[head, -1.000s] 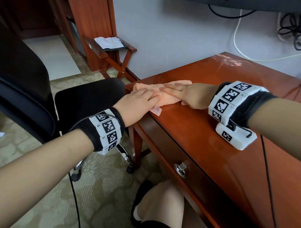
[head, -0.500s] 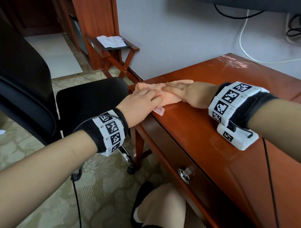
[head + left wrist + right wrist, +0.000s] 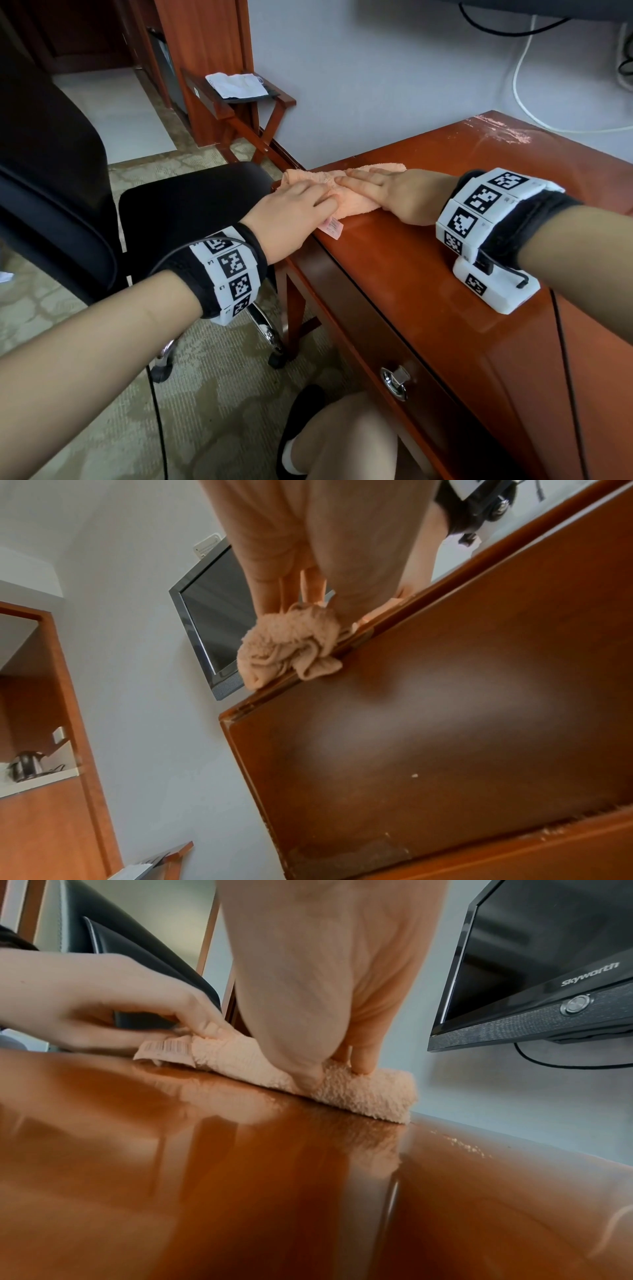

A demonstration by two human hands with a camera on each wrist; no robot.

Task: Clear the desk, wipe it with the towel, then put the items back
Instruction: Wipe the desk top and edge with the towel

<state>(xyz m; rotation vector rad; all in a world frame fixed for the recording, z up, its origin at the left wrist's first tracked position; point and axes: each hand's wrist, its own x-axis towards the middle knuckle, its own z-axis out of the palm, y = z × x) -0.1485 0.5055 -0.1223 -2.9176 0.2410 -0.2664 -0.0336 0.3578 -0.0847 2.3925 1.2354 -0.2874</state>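
A peach towel (image 3: 359,205) (image 3: 363,1093) lies folded at the left corner of the glossy red-brown desk (image 3: 394,270), its barcode label (image 3: 331,226) at the front edge. My right hand (image 3: 356,181) presses flat on the towel's far part, fingers straight (image 3: 359,1066). My left hand (image 3: 322,204) covers the near end with fingers bent over it and the thumb below (image 3: 205,1027). In the left wrist view a bunch of towel (image 3: 291,645) overhangs the desk edge under my fingers. The desk top that shows carries nothing else.
A black office chair (image 3: 178,212) stands close to the desk's left end. Behind it is a wooden folding rack (image 3: 239,102) with paper on it. A television (image 3: 548,961) hangs on the wall above the desk. A drawer pull (image 3: 395,380) and my knee (image 3: 342,442) are below.
Almost nothing: both hands stay on the towel at the desk's left corner, and my left fingers have crept slightly further onto it.
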